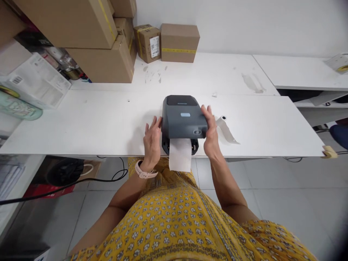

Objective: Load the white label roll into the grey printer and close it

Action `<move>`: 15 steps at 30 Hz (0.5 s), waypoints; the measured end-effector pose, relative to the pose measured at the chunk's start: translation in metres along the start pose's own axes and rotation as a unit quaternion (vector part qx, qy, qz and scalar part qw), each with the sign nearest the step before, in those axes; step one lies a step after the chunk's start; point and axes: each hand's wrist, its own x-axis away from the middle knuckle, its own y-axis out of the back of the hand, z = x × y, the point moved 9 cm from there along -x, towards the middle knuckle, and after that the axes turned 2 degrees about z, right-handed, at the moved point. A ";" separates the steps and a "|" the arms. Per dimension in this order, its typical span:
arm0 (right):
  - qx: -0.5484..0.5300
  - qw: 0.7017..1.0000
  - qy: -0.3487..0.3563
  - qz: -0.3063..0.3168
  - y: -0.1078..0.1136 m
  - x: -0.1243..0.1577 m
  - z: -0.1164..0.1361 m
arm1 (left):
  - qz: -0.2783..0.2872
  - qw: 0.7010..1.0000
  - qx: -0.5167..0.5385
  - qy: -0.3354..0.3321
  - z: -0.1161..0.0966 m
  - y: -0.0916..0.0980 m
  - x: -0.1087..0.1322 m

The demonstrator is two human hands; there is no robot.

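Note:
A dark grey label printer sits on the white table near its front edge. A white strip of label paper hangs out of its front slot, over the table edge. My left hand rests against the printer's left side with fingers stretched out, a pink watch on the wrist. My right hand presses against the printer's right side, fingers curved round its corner. Just right of the printer lies a small white paper roll, partly unwound.
Several cardboard boxes stand stacked at the back left, two smaller ones against the wall. Packaged goods lie on a shelf at left. A second white table adjoins at the right. Black cables trail on the floor.

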 end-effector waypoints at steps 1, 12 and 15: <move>-0.003 1.000 0.019 -0.013 0.004 -0.015 0.005 | -0.010 1.000 0.019 -0.003 -0.001 0.002 -0.011; -0.043 0.997 -0.007 -0.068 0.027 -0.176 0.011 | 0.008 0.986 -0.096 0.136 0.087 -0.002 -0.045; -0.032 0.999 -0.022 0.001 0.014 -0.212 -0.002 | 0.058 0.972 -0.172 0.150 0.088 -0.009 -0.043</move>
